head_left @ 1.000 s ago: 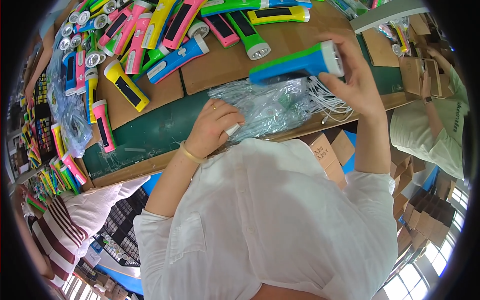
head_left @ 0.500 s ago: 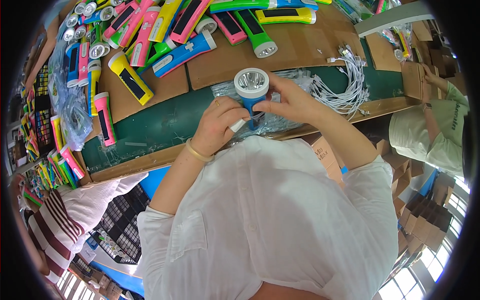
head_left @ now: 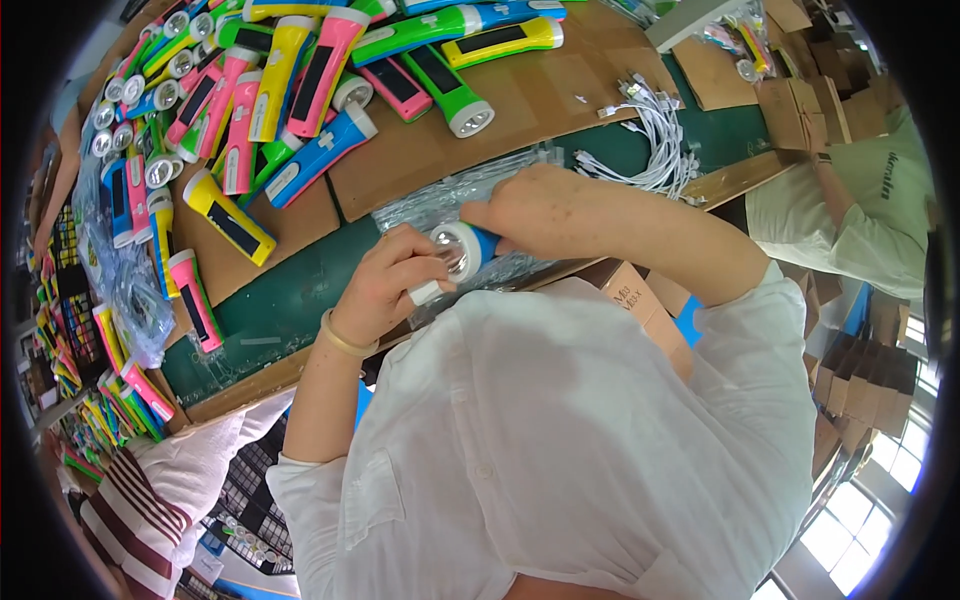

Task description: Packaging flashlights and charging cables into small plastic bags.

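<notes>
In front of my chest a blue flashlight (head_left: 484,243) with a white-rimmed, silvery lamp head lies tilted, its lens turned to the left. My right hand (head_left: 532,208) is closed round its body, which is mostly hidden behind the fingers. At the lamp head, the curled fingers of my left hand (head_left: 385,282) press against the rim and lens. A small white piece (head_left: 425,292) shows at my left fingertips; whether it is held or wrapped on a finger, I cannot tell. Clear plastic bags (head_left: 440,197) lie beneath and behind the flashlight.
Many colourful flashlights (head_left: 320,72) are heaped on cardboard (head_left: 530,105) at the far left. White cables (head_left: 650,140) lie bundled to the right on the green table (head_left: 285,285). A person in light green (head_left: 840,215) is at the right; striped clothing (head_left: 135,510) shows at the left.
The flashlight has tipped from facing up to facing left and come lower. My right hand has turned over its body, and my left fingers have reached its lamp head. The whole view has shifted.
</notes>
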`<state>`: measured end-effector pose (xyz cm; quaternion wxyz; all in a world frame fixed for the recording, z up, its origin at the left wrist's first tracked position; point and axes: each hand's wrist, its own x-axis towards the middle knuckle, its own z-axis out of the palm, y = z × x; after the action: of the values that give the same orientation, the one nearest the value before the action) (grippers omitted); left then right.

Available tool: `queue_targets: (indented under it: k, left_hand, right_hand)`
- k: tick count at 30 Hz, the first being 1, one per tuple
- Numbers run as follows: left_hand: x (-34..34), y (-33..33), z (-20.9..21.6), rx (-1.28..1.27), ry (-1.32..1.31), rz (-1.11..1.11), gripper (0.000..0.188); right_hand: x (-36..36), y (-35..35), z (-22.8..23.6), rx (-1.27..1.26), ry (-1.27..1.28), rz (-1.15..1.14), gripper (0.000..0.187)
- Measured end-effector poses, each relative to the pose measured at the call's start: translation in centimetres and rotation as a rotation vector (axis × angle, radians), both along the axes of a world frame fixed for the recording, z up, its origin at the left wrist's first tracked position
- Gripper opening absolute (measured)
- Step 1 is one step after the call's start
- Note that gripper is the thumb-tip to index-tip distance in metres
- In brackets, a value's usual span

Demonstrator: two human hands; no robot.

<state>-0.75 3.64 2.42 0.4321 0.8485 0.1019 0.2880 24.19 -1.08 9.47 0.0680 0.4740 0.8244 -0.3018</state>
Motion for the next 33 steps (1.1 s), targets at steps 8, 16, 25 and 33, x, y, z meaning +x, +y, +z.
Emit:
queue_targets:
  k: [8,16,25,33]
  left_hand:
    - [0.9,0.6,-0.5,0.099,0.063,-0.057,0.023]
    - [-0.7,-0.4,-2.1,0.111,0.147,0.216,0.023]
    - [-1.5,-1.0,-2.5,0.091,0.125,0.286,0.019]
    - [-1.1,-2.0,-2.4,0.048,0.141,0.343,0.014]
  right_hand:
    - [-2.8,-2.1,-4.0,0.045,0.004,-0.046,0.025]
    - [15.2,-9.5,-6.1,0.336,-0.445,-0.629,0.017]
    - [19.2,-10.2,-1.5,0.259,-0.009,-0.825,0.008]
    - [15.4,-7.0,6.9,0.512,0.696,-0.970,0.015]
